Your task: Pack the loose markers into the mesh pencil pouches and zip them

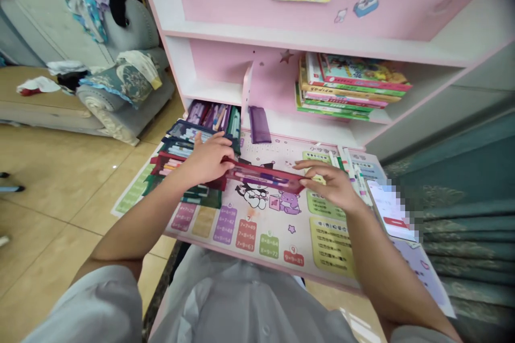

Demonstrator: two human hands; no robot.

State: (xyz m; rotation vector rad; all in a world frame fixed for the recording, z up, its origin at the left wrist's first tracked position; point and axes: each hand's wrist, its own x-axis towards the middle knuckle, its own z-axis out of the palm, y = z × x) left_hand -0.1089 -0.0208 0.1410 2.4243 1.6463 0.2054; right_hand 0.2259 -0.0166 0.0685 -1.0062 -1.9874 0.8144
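Note:
A dark red mesh pencil pouch [263,178] with several pens showing through it is stretched between my hands above the desk mat. My left hand [211,156] grips its left end, the other fingers spread over the neighbouring pouches. At the right end, my right hand [332,185] pinches the corner between thumb and fingers. Under and beside my left hand lie more pen-filled mesh pouches: a navy one [181,129], a red one [161,163] and a green one [213,196]. A purple pouch [259,124] lies flat at the back.
Several filled pouches [213,116] sit in the left cubby of the pink shelf [219,59]. Loose markers [350,166] and a phone [390,209] lie at the right. Stacked books [350,86] occupy the shelf. A sofa [120,48] with clothes stands at the left.

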